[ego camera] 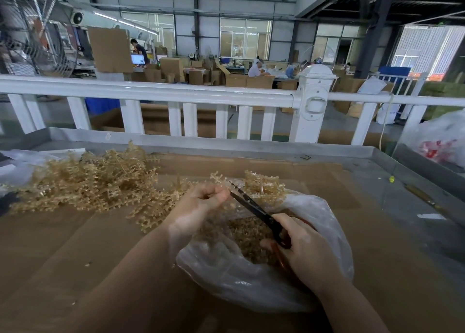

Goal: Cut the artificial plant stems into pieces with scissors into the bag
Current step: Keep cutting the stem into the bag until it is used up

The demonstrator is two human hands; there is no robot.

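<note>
My left hand [201, 201] grips a tan artificial plant stem [219, 178] above a clear plastic bag [226, 269]. My right hand [299, 252] holds black scissors [254, 209], whose blades point up-left and meet the stem right beside my left fingers. The bag lies open on the cardboard and holds many cut tan pieces [249, 234]. More stems [264, 186] stick up behind the bag's far edge.
A large pile of uncut tan stems [90, 181] lies to the left on the cardboard-covered table [63, 257]. A metal rim [201, 144] and a white fence [176, 93] run behind it. Another plastic bag [442, 141] sits at far right.
</note>
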